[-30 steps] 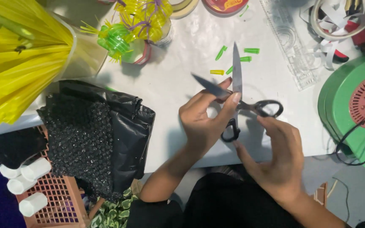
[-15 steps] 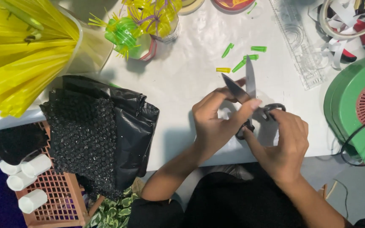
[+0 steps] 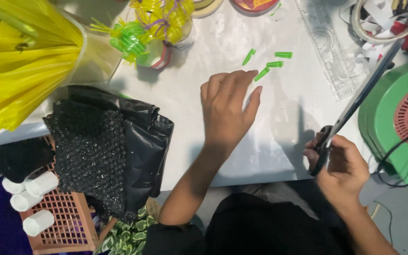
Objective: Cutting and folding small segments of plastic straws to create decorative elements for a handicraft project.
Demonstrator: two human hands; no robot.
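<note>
Scissors point(image 3: 355, 101), black-handled with long dark blades closed together, are held in the right hand point(image 3: 341, 165) near the right front edge of the white table point(image 3: 204, 52); the fingers are curled through and around the handle loops in a firm hold, and the blades point up and away to the right, over a clear ruler point(image 3: 329, 52) and toward a green round appliance point(image 3: 397, 118). Left hand point(image 3: 227, 111) lies palm down over the middle of the table, fingers spread and loosely extended, holding nothing; its fingertips reach just beside the nearest of the green cut pieces point(image 3: 267, 63), four short green bits scattered on the tabletop. Whether a fingertip touches that piece cannot be told. At the far left stands a bundle of yellow straws point(image 3: 20, 61) in a pale container, with a green and yellow straw ornament point(image 3: 152, 26) beside it. A black bubble-textured bag point(image 3: 109, 146) hangs over the table's left front edge, above a reddish crate point(image 3: 64, 222) with white cylinders point(image 3: 29, 198) resting on it.
</note>
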